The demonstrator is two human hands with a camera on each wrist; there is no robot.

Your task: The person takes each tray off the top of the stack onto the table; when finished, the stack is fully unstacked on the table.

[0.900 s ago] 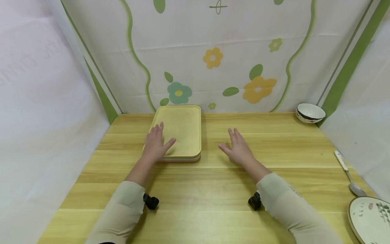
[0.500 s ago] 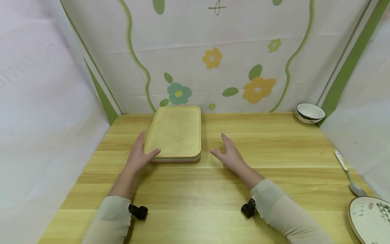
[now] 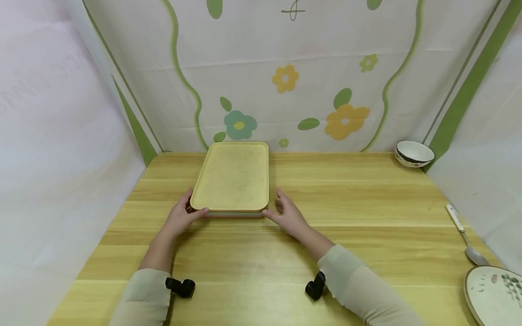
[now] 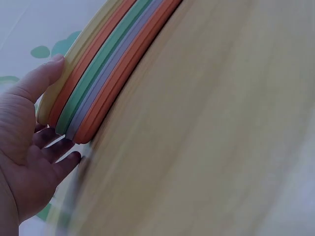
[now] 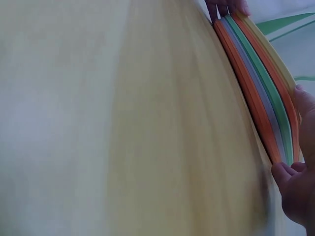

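A stack of several rectangular trays [image 3: 234, 176] lies on the wooden table, its top one yellow. In the left wrist view, orange, green and purple trays [image 4: 102, 61] show beneath the yellow rim. My left hand [image 3: 177, 220] holds the near left corner, thumb on the top rim and fingers curled toward the lower edge. At the near right corner is my right hand [image 3: 291, 222], its thumb touching the yellow rim. In the right wrist view, that hand's fingertips [image 5: 279, 172] are bent in at the bottom orange tray.
A patterned bowl [image 3: 414, 154] stands at the back right corner of the table [image 3: 244, 271]. Along the right edge lie a spoon [image 3: 465, 233] with a white handle and a decorated plate [image 3: 495, 294]. Flower-printed cloth [image 3: 310, 54] hangs close behind the trays.
The left hand has moved from over the yellow tray to its near left corner. My right hand has come left and nearer, up to the near right corner. The trays lie about where they were.
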